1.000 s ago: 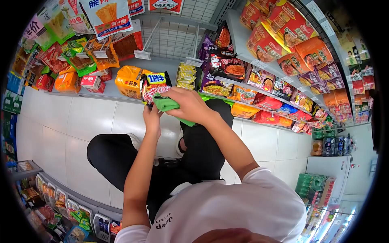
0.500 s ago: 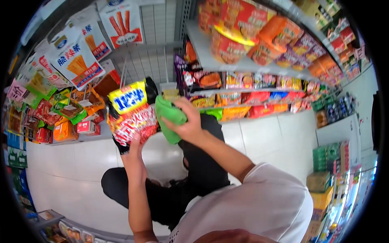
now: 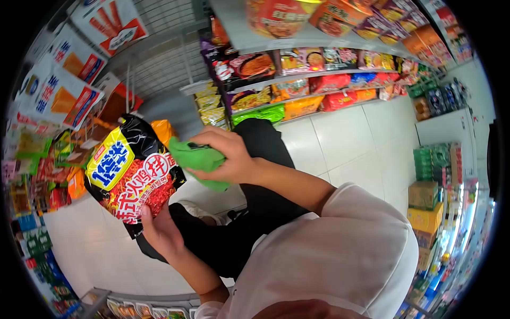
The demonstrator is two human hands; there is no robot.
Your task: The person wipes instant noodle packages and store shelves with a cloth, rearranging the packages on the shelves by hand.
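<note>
Pkt [image 3: 134, 169] – glossy plas., cloth [image 3: 197, 159] – matt

Grey shelves [image 3: 234, 26] carry food, with a green packet [image 3: 260, 114] lying on the lowest one. Right of the green packet, on that same shelf, lie an orange packet [image 3: 303, 108] and a red packet [image 3: 339, 100]. Higher above the green packet, another shelf holds a black packet [image 3: 249, 68], and the shelf over that bears a tub [image 3: 281, 20]. Below the green packet spreads the tiled floor [image 3: 342, 135].

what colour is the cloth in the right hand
The cloth is green, best seen in the head view.
</note>
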